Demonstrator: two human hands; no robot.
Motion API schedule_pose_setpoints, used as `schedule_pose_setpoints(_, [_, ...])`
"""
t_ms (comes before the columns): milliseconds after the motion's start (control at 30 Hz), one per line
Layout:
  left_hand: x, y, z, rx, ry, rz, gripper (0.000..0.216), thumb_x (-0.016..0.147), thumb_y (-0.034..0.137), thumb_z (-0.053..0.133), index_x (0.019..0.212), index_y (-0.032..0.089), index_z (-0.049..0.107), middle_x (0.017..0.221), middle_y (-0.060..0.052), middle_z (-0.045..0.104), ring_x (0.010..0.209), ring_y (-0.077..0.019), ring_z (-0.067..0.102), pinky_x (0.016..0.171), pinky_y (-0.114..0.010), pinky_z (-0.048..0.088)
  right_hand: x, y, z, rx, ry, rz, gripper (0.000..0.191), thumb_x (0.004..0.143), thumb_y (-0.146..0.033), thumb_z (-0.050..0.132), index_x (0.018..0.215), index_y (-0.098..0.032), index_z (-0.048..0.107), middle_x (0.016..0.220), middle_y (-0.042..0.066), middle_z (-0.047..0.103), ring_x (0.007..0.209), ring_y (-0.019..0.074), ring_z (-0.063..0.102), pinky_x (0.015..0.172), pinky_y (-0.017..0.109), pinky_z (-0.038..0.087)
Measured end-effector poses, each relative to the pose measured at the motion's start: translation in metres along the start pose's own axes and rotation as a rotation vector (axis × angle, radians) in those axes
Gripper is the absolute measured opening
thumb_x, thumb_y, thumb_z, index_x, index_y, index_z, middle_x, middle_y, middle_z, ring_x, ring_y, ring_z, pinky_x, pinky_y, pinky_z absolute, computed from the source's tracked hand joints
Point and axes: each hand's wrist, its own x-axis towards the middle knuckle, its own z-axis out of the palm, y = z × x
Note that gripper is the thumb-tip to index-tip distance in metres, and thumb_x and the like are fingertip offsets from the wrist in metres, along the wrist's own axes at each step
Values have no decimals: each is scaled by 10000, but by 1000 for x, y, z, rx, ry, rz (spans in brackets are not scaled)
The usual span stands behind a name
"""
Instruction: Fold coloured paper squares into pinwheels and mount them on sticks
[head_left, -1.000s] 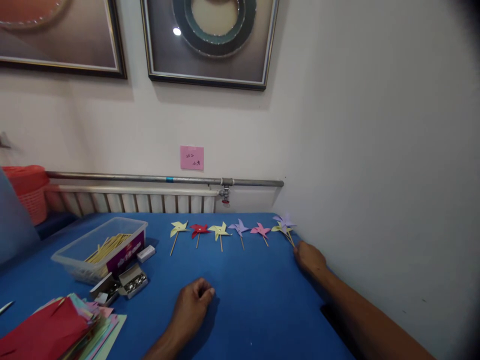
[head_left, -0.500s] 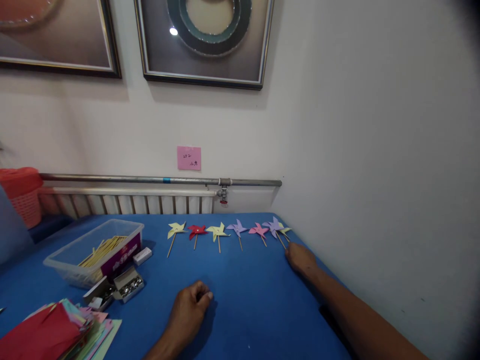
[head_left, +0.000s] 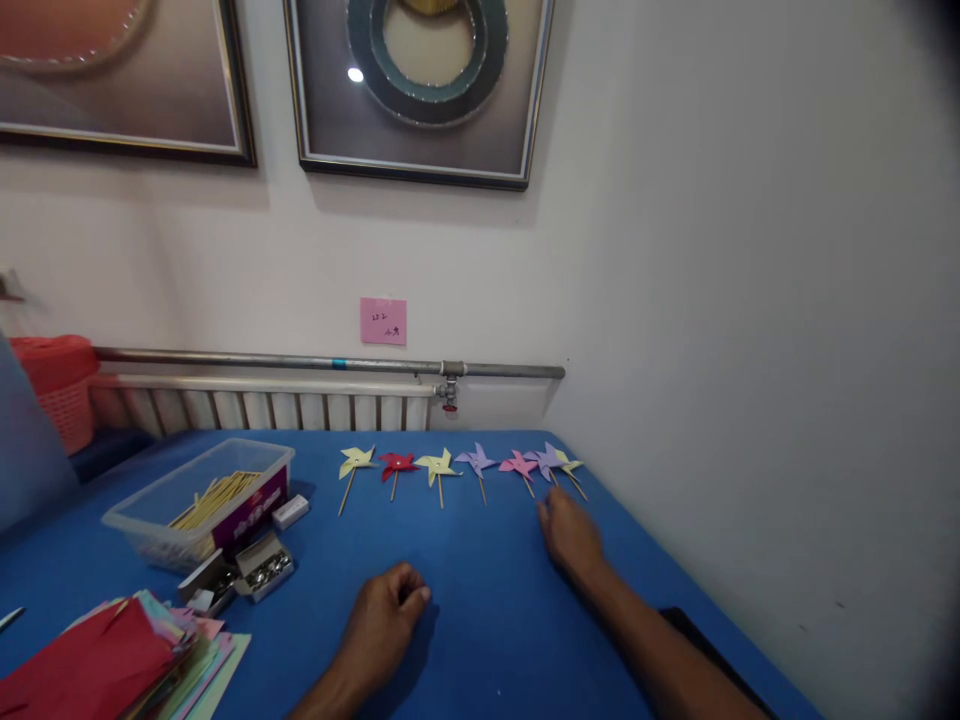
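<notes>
A row of several paper pinwheels on wooden sticks lies along the far side of the blue table (head_left: 480, 600): yellow (head_left: 354, 460), red (head_left: 397, 463), yellow (head_left: 437, 465), lavender (head_left: 475, 460), pink (head_left: 519, 464), then a purple one (head_left: 546, 459) overlapping a pale yellow one (head_left: 571, 466). My right hand (head_left: 570, 535) rests on the table just below the purple pinwheel's stick, fingers loosely stretched toward it and holding nothing. My left hand (head_left: 390, 615) lies nearer me at the centre, curled into a loose fist with nothing visible in it.
A clear plastic box (head_left: 150, 510) of wooden sticks stands at the left, with a small white box (head_left: 291, 511) and an open box of metal pins (head_left: 262, 567) beside it. Coloured paper sheets (head_left: 112, 660) are stacked front left. A radiator (head_left: 262, 405) and walls close the back and right.
My right hand set the purple pinwheel down beside the pink one, over the pale yellow one, then let go and drew back to the left. My left hand stayed put.
</notes>
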Motion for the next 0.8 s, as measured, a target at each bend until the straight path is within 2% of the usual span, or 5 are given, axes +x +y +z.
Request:
schedule_pose_setpoints(133, [-1,0,-2,7,-14,48,199,814,299,553,652,187,578,585,20,541,597,-151,480,588,-256,290,-57,-69,21,201,-75,-256,212,1002,-326,494,908,-216,649,847,19,746,774,153,681,669,233,398])
schedule_pose_setpoints(200, [-2,0,-7,-7,-47,82,225,838,300,534,656,185,598,612,1,597,619,-163,516,597,-255,302,-87,-103,32,460,-119,-384,193,979,-284,505,845,-214,625,788,10,726,705,147,650,626,239,370])
schedule_pose_setpoints(300, [-2,0,-18,75,-65,94,264,885,291,486,709,190,656,714,-40,703,670,-188,591,608,-259,304,-121,-137,46,650,-140,-391,224,983,-254,455,806,-219,588,761,7,706,693,148,627,625,246,357])
schedule_pose_setpoints(467, [0,1,-34,404,1,36,148,805,195,558,723,204,680,734,-70,728,670,-202,613,605,-277,269,-136,-141,66,704,-216,-409,275,1002,-306,390,795,-226,553,748,9,678,681,159,600,619,259,351])
schedule_pose_setpoints(800, [5,3,-48,521,40,11,150,818,210,588,794,205,737,789,-118,742,741,-253,667,693,-300,399,-129,-134,80,799,-276,-486,393,990,-515,342,719,-254,451,655,-1,602,609,173,539,573,275,345])
